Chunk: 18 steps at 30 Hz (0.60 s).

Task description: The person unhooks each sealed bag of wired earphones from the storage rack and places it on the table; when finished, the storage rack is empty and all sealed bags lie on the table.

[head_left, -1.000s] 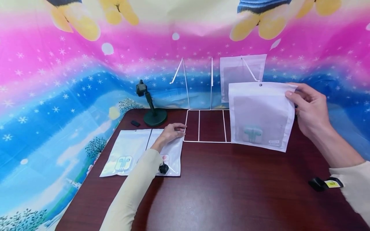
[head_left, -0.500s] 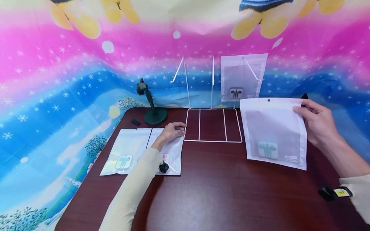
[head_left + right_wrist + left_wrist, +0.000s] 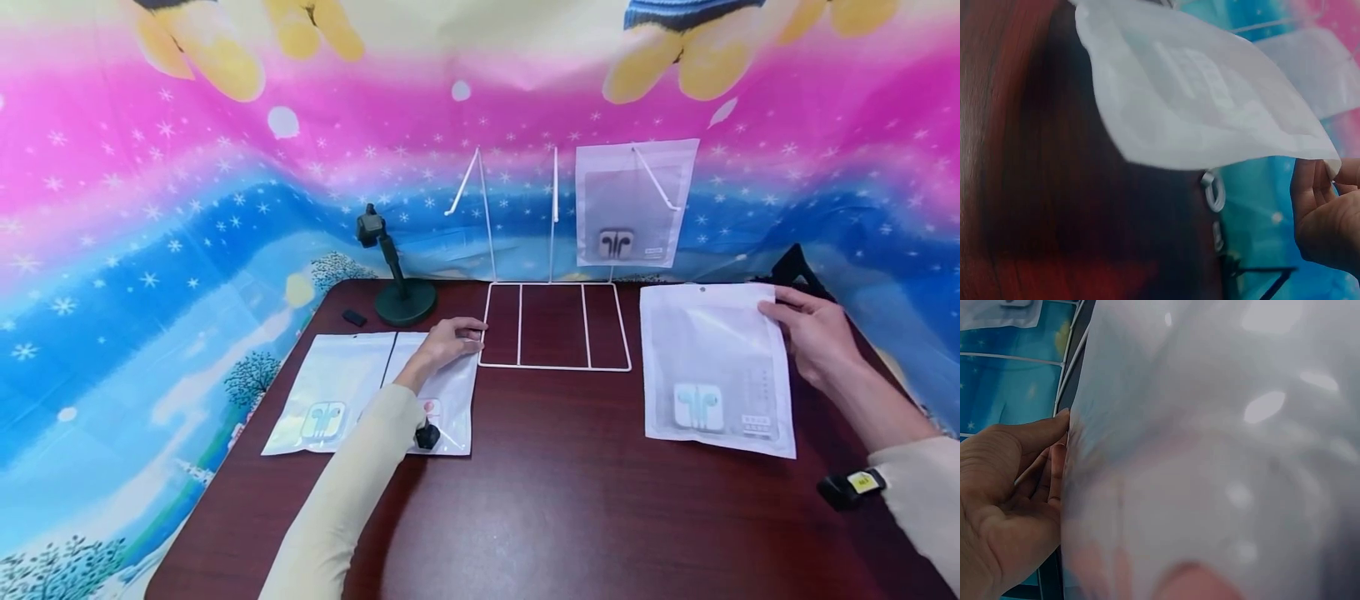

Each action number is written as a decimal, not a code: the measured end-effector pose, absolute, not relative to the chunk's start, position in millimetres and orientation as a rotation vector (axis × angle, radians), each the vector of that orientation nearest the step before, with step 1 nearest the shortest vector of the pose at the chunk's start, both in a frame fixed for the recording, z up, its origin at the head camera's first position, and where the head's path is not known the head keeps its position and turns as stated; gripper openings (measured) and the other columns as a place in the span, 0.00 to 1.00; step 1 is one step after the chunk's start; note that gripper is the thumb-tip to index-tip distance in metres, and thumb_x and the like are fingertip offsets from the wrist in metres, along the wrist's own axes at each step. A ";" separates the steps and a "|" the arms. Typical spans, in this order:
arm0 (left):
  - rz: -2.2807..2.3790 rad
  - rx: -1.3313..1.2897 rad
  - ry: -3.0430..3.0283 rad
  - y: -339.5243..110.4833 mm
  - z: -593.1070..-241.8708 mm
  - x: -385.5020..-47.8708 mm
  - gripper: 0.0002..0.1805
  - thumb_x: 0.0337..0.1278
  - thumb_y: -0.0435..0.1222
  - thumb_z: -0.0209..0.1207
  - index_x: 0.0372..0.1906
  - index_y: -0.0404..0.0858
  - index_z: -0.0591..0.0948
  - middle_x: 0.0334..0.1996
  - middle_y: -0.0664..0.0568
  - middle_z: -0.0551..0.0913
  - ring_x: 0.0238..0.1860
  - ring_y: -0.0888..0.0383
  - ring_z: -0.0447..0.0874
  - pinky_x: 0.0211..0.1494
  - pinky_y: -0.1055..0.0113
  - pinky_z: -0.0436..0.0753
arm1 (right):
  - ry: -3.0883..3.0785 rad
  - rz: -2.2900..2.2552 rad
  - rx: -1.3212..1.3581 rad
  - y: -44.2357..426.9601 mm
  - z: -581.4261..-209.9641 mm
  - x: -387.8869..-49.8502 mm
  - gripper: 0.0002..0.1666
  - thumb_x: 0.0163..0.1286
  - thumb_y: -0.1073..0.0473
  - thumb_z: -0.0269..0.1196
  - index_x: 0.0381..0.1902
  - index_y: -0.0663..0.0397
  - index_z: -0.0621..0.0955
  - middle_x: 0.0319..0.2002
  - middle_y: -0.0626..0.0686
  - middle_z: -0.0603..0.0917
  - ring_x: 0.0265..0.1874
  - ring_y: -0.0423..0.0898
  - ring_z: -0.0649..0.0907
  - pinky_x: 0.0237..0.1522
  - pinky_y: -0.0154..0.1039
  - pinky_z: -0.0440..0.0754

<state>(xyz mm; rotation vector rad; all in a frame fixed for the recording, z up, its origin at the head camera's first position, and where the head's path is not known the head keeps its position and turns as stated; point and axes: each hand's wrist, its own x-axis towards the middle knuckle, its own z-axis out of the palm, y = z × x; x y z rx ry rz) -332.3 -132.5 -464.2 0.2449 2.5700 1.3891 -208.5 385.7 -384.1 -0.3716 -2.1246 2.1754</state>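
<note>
In the head view my right hand (image 3: 821, 337) pinches the upper right corner of a white zip pouch (image 3: 716, 354) with pale green earphones in a case showing through it. The pouch has a small hang hole at its top edge. My left hand (image 3: 448, 343) holds the left side of the base of a white wire display rack (image 3: 555, 367), thumb and fingers about the wire. Its wrist lies over two white pouches (image 3: 345, 367) laid flat on the table, one with green earphones, the other partly hidden by my sleeve. In the left wrist view a pouch (image 3: 1210, 456) covers most of the frame.
Another pouch (image 3: 633, 196), with dark earphones, hangs on the rack's right hook. The left and middle hooks (image 3: 555, 187) hold nothing. A dark green stand (image 3: 405, 302) and a small black piece (image 3: 354, 317) are at the back left. A black triangular object (image 3: 795, 267) stands back right.
My right hand has moved the pouch down, slightly right and away from the rack, uncovering the rack's base and the hanging pouch. The left hand stays on the rack.
</note>
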 end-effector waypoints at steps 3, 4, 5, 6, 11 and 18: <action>1.391 0.248 2.567 -131.9 -464.2 -332.1 0.20 0.65 0.31 0.68 0.61 0.44 0.86 0.46 0.49 0.88 0.54 0.50 0.80 0.65 0.56 0.77 | -2.257 2.062 -0.436 394.2 -394.3 -212.8 0.46 0.74 0.46 0.67 0.82 0.50 0.61 0.36 0.31 0.85 0.30 0.35 0.87 0.30 0.34 0.87; 1.391 0.251 2.567 -132.0 -464.1 -332.0 0.20 0.65 0.31 0.68 0.61 0.44 0.86 0.46 0.48 0.88 0.54 0.50 0.80 0.65 0.57 0.77 | -2.287 2.032 -0.459 396.4 -397.8 -214.4 0.47 0.74 0.45 0.67 0.82 0.50 0.60 0.36 0.30 0.84 0.30 0.35 0.87 0.30 0.35 0.87; 1.390 0.255 2.568 -132.1 -464.2 -332.0 0.20 0.65 0.31 0.68 0.61 0.44 0.86 0.46 0.48 0.88 0.53 0.51 0.80 0.65 0.57 0.77 | -2.327 1.991 -0.477 398.4 -401.2 -216.0 0.47 0.74 0.44 0.66 0.82 0.49 0.60 0.36 0.29 0.83 0.31 0.34 0.87 0.31 0.35 0.87; 1.390 0.260 2.567 -132.2 -464.4 -332.1 0.20 0.65 0.31 0.68 0.61 0.44 0.86 0.46 0.48 0.88 0.53 0.51 0.80 0.65 0.57 0.78 | -2.359 1.958 -0.488 400.2 -404.5 -217.5 0.47 0.74 0.43 0.65 0.83 0.49 0.60 0.36 0.28 0.82 0.31 0.33 0.86 0.32 0.35 0.87; 1.386 0.269 2.569 -133.0 -465.0 -332.4 0.21 0.65 0.31 0.68 0.62 0.44 0.86 0.47 0.48 0.88 0.53 0.51 0.81 0.66 0.56 0.77 | -2.457 1.881 -0.495 407.9 -421.2 -224.9 0.46 0.78 0.42 0.60 0.83 0.51 0.56 0.41 0.28 0.78 0.34 0.29 0.84 0.34 0.35 0.86; 1.392 0.258 2.563 -132.9 -465.6 -331.7 0.21 0.66 0.32 0.67 0.62 0.45 0.85 0.49 0.48 0.87 0.55 0.50 0.81 0.68 0.55 0.78 | -2.519 1.828 -0.522 409.1 -442.5 -233.2 0.45 0.81 0.42 0.55 0.84 0.56 0.53 0.66 0.57 0.71 0.35 0.25 0.81 0.37 0.32 0.85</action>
